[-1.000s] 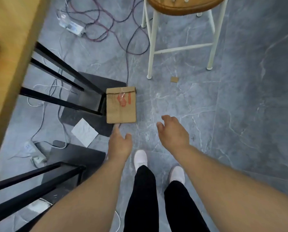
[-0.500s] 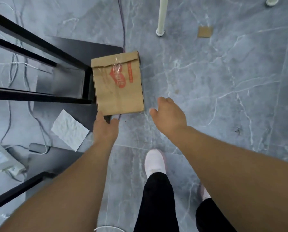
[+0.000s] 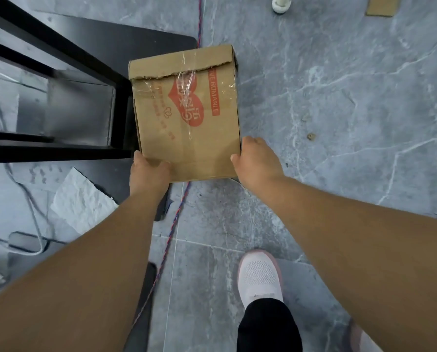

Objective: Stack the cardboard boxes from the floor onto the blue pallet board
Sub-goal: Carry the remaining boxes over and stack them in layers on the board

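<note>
A brown cardboard box (image 3: 187, 115) with red print and clear tape lies on the grey floor beside a black table base. My left hand (image 3: 147, 171) grips its near left corner, thumb on top. My right hand (image 3: 256, 162) holds its near right corner, fingers down the side. The box still rests on the floor. The blue pallet board is not in view.
Black metal table legs (image 3: 60, 148) and a black foot plate (image 3: 136, 39) stand right against the box's left side. A red-blue cable (image 3: 176, 212) runs under the box. White paper (image 3: 80, 201), a stool foot (image 3: 281, 3) and a cardboard scrap (image 3: 382, 6) lie around. My white shoe (image 3: 260, 278) is below.
I bent closer to the floor and the box grew in view. Both hands moved forward from short of the box and took hold of its near corners.
</note>
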The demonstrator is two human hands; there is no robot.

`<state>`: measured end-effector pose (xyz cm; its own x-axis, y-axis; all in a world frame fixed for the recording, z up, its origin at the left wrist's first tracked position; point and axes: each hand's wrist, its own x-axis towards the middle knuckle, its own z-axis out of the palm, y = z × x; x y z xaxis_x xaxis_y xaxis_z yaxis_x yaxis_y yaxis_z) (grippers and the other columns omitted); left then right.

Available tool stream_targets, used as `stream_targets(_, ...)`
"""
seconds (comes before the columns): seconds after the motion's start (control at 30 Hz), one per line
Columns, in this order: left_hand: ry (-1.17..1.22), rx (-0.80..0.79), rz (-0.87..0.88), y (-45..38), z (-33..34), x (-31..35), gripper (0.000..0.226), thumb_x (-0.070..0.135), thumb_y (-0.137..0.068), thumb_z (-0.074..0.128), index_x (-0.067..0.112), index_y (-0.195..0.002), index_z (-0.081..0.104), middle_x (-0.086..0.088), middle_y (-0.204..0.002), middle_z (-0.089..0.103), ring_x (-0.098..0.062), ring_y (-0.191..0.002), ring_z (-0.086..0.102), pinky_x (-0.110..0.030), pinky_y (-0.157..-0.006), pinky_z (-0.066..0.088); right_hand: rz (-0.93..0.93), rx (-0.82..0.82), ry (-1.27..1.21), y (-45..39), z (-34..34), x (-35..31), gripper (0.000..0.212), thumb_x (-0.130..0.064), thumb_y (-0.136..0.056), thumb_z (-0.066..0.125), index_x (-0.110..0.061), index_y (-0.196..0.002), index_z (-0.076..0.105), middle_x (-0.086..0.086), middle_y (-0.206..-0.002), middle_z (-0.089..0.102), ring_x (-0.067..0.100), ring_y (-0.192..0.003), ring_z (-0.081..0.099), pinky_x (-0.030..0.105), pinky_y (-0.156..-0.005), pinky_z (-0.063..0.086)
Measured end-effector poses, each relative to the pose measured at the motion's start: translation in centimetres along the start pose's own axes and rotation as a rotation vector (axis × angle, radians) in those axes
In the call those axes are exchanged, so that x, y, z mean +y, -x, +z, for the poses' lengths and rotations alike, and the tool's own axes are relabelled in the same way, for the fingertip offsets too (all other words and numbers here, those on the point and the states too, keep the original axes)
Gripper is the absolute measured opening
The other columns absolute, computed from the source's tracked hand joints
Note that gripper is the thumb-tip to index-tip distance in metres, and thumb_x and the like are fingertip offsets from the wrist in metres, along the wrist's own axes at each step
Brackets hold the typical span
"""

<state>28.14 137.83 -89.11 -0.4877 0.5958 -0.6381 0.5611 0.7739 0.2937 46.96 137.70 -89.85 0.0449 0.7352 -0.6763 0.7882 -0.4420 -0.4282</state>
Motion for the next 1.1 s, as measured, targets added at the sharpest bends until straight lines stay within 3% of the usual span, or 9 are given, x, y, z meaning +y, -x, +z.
stream_targets(0.1,-0.004,0.020,-0.040,-1.0,0.4,-0.1,0.055,0.022,-0.082,0.047,0.008,-0.134,0.036,-0.011,-0.133,0.043,-0.031,-0.113,0.048,-0.042,-0.089,0.043,0.038,-0.023,-0.028,-1.0,1.1,0.0,0.029,-0.012,-0.095,0.043,-0.002,-0.122,0.045,0.015,-0.125,0.046,0.030,-0.106,0.052,0.030,-0.073,0.036)
stream_targets(0.2,-0.020,0.045,-0.110,-1.0,0.7,0.4,0.054,0.016,-0.083,0.042,0.001,-0.134,0.035,-0.017,-0.137,0.037,-0.037,-0.115,0.047,-0.047,-0.097,0.041,0.078,0.001,-0.084,-1.0,1.1,0.2,0.030,-0.007,-0.093,0.044,-0.002,-0.122,0.045,0.015,-0.125,0.046,0.030,-0.106,0.052,0.031,-0.075,0.037)
stream_targets(0.37,-0.055,0.059,-0.106,2.9,1.4,1.5,0.050,0.013,-0.084,0.041,0.006,-0.133,0.044,-0.015,-0.136,0.038,-0.031,-0.097,0.049,-0.036,-0.089,0.040,0.115,0.021,-0.097,1.8,-2.2,1.6,0.029,-0.004,-0.090,0.044,-0.003,-0.120,0.045,0.014,-0.122,0.047,0.029,-0.104,0.052,0.032,-0.077,0.039)
stream_targets(0.5,-0.040,0.007,-0.133,8.3,2.5,1.7,0.055,0.013,-0.082,0.045,0.013,-0.137,0.040,-0.012,-0.136,0.039,-0.034,-0.111,0.049,-0.038,-0.092,0.040,0.175,0.001,-0.044,6.2,-6.1,4.0,0.030,-0.002,-0.089,0.042,-0.002,-0.119,0.045,0.014,-0.123,0.047,0.031,-0.108,0.052,0.035,-0.081,0.041)
stream_targets(0.73,0.124,-0.087,-0.260,21.2,2.1,1.9,0.056,0.006,-0.080,0.050,0.018,-0.133,0.040,-0.011,-0.123,0.056,-0.034,-0.108,0.053,-0.040,-0.093,0.045,0.224,-0.039,-0.033,16.1,-12.3,7.2,0.026,-0.007,-0.091,0.039,-0.004,-0.116,0.048,0.014,-0.120,0.048,0.031,-0.105,0.053,0.034,-0.081,0.041)
stream_targets(0.9,0.146,-0.091,-0.310,29.5,-0.7,3.0,0.054,0.004,-0.080,0.047,0.017,-0.132,0.042,-0.011,-0.118,0.057,-0.032,-0.102,0.054,-0.036,-0.085,0.044,0.168,-0.040,-0.009,23.2,-16.9,7.6,0.024,-0.004,-0.090,0.039,-0.003,-0.110,0.052,0.015,-0.112,0.054,0.031,-0.096,0.057,0.032,-0.072,0.042)
stream_targets(1.03,0.205,-0.068,-0.292,35.7,-2.7,4.6,0.032,0.007,-0.081,0.050,0.020,-0.110,0.050,-0.006,-0.106,0.061,-0.025,-0.089,0.053,-0.035,-0.080,0.045,0.137,-0.013,0.017,28.2,-21.3,7.7,0.028,-0.002,-0.088,0.037,-0.003,-0.110,0.054,0.014,-0.112,0.056,0.031,-0.097,0.058,0.033,-0.073,0.042)
stream_targets(1.1,0.241,-0.057,-0.295,38.8,-3.7,5.3,0.039,0.009,-0.082,0.050,0.025,-0.117,0.051,-0.002,-0.106,0.060,-0.023,-0.090,0.052,-0.035,-0.086,0.046,0.113,-0.008,0.030,30.6,-23.5,7.6,0.028,-0.002,-0.087,0.037,-0.004,-0.109,0.054,0.014,-0.111,0.056,0.031,-0.095,0.058,0.031,-0.070,0.041)
